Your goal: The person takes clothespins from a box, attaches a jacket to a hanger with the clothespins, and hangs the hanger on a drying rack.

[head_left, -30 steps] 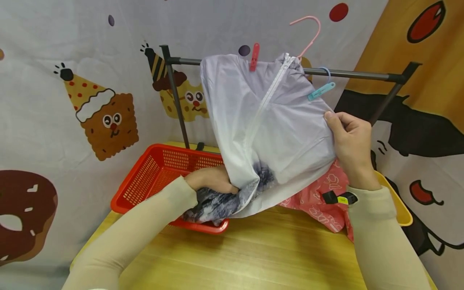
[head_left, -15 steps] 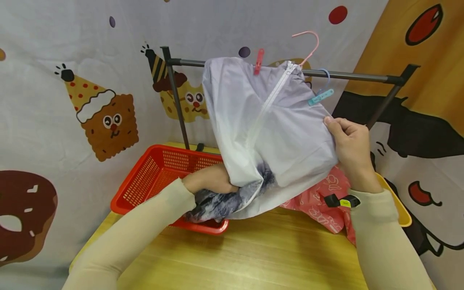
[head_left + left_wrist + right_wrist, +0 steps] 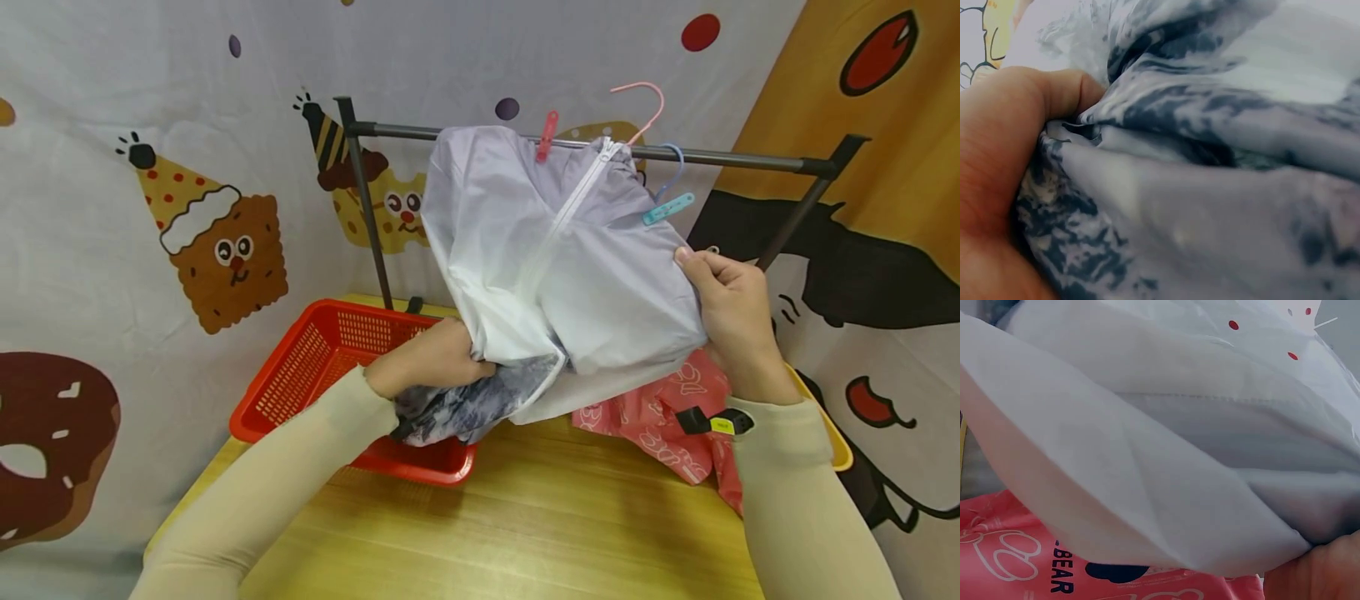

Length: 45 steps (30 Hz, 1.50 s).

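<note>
A thin zip jacket (image 3: 495,242), pale lilac fading to white, spreads in front of the rack with a pink hanger (image 3: 651,112) at its neck. The hanger's hook sticks up above the rail. My left hand (image 3: 431,358) grips the jacket's lower side, where dark marbled cloth (image 3: 1079,231) bunches by the thumb in the left wrist view. My right hand (image 3: 731,308) pinches the opposite edge between thumb and fingers; in the right wrist view only part of that hand (image 3: 1319,575) shows below the white cloth. A red clothespin (image 3: 547,136) and a blue clothespin (image 3: 669,208) are at the jacket's upper part.
The dark metal rack's rail (image 3: 750,158) runs behind the jacket, with a blue hook (image 3: 680,169) on it. A red basket (image 3: 258,400) stands left on the yellow table (image 3: 525,517). At right, pink printed cloth (image 3: 667,433) lies by a yellow basket (image 3: 838,450).
The jacket, hanger hook and both clothespins have shifted down and slightly right. My left hand has risen a little, lifting the dark lower cloth. The right hand keeps its pinch and moves slightly down.
</note>
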{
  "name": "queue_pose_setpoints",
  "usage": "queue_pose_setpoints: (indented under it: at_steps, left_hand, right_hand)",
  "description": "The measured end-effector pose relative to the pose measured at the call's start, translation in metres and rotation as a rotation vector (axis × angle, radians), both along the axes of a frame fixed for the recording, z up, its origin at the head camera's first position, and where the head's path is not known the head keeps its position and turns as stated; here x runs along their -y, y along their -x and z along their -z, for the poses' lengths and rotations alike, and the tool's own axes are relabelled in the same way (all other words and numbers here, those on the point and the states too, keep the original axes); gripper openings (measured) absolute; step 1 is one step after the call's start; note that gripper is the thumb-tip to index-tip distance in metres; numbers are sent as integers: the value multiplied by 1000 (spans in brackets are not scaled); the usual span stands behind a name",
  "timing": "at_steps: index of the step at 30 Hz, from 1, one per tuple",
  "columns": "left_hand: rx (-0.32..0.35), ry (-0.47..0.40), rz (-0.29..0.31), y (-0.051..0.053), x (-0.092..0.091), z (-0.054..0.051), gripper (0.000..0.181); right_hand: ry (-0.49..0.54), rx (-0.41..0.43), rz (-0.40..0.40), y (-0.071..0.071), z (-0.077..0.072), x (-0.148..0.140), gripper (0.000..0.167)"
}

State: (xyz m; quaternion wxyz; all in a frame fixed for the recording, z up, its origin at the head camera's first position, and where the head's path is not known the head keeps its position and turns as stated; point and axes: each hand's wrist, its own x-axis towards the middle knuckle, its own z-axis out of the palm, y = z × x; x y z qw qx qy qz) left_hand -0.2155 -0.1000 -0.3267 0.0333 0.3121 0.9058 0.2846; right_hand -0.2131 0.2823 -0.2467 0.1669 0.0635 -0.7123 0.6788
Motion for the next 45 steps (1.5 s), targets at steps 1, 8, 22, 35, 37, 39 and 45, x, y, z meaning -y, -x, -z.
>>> queue_pose_setpoints:
  at_steps: [1, 8, 22, 35, 37, 39, 45]
  left_hand:
    - [-7, -9, -11, 0, 0, -1, 36]
    - [-79, -70, -54, -1, -4, -5, 26]
    - [-128, -238, -145, -5, -14, -12, 30]
    - [-112, -457, -151, -14, -29, -27, 42]
    - [-95, -491, -147, -16, -33, -31, 43]
    - [-98, -525, -129, -18, -37, -34, 43]
    - [-152, -636, -14, -17, -53, -40, 44]
  right_hand:
    - [1, 7, -1, -1, 0, 0, 21]
    - [3, 0, -8, -3, 1, -1, 20]
    - [29, -9, -30, -7, 1, 0, 19]
    - [37, -46, -15, -8, 0, -1, 16]
    - [34, -47, -17, -10, -2, -2, 16]
    - [34, -50, -18, -11, -4, -3, 16]
    - [28, -51, -2, -16, -10, -7, 19]
